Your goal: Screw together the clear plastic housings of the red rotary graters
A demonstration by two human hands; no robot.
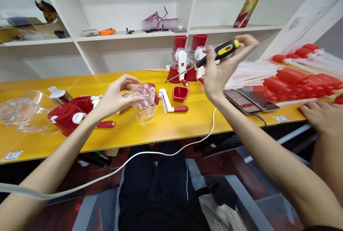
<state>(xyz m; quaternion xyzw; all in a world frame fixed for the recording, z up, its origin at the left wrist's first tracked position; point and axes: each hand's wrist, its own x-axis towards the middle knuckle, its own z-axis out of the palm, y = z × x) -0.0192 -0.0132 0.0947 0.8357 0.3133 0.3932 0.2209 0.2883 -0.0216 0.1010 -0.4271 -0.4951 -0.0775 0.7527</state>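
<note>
My left hand is closed around a clear plastic housing just above the yellow table; a red part shows behind it. Raised at the right, my right hand grips a screwdriver by its black and yellow handle, its thin shaft angled down to the left. Between the hands lie a white crank with a red grip and a small red hopper. Left of my left hand are a red base, a grater drum and another clear housing.
Two assembled red and white rotary graters stand at the back. Phones lie at the right, near several red-handled items and another person's hand. A white cable crosses before me. Shelves rise behind the table.
</note>
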